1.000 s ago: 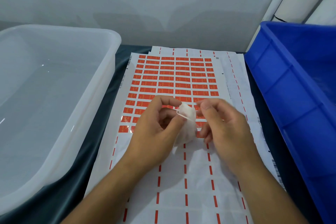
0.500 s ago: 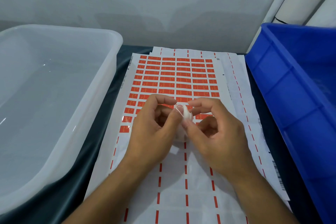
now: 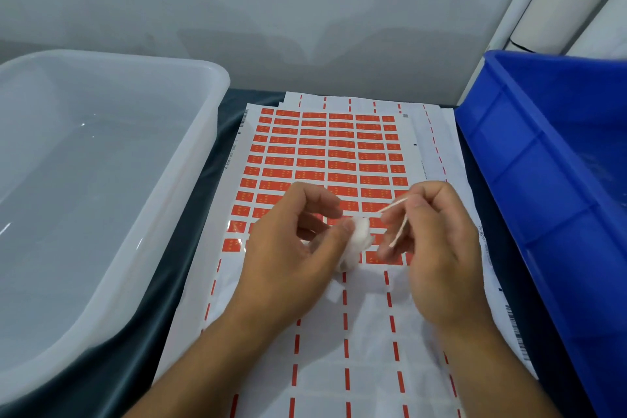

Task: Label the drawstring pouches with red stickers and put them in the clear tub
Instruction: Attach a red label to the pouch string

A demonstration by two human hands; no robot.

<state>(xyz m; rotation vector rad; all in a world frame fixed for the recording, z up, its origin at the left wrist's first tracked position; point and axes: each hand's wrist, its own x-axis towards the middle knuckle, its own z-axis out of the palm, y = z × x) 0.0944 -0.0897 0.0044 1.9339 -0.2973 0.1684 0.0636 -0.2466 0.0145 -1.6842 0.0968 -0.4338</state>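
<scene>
pouch (image 3: 360,241) pinched between both hands (image 3: 295,248)

The right hand (image 3: 437,248) has been drawn away from the pouch (image 3: 359,241), its drawstring (image 3: 395,205) pulled out taut.

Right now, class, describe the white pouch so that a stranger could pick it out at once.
Find the sticker sheet lying between the clear tub and the blue crate. Above it, the left hand pinches a small white pouch, its string held by the right hand. It is the only soft, bunched fabric thing there.
</scene>
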